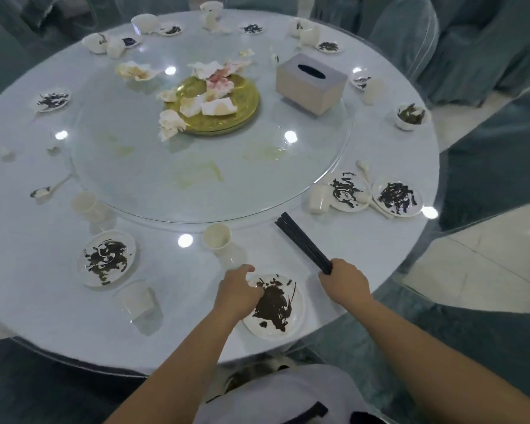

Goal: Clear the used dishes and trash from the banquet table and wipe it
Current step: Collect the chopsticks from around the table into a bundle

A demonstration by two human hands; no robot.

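Left hand (237, 289): laid on the far-left rim of the near plate (274, 304), fingers curled at its edge; a full grip is not confirmed. Right hand (344, 281): closed round one end of a bundle of black chopsticks (303, 243), which is angled up and away over the table (28, 316).

Near plate: small, white, at the table's near edge, smeared with dark sauce and scraps. It is judged rigid, light, breakable and probably slick where sauced; the clean rim is considered the best hold, with the plate kept level.

Chopsticks: stiff, light, smooth; sticks are judged liable to slide out of a loose hold.

Other containers:
- Side plates (106, 258) round the edge, each marked with dark residue.
- Paper cups (217, 237), some upright, some tipped; contents cannot be told.
- Bowl (410, 116) at right, greenish scraps inside.
- Gold platter (227, 108) on the glass turntable (196, 191), piled with stained crumpled napkins.
- Tissue box (311, 84), beside the platter.
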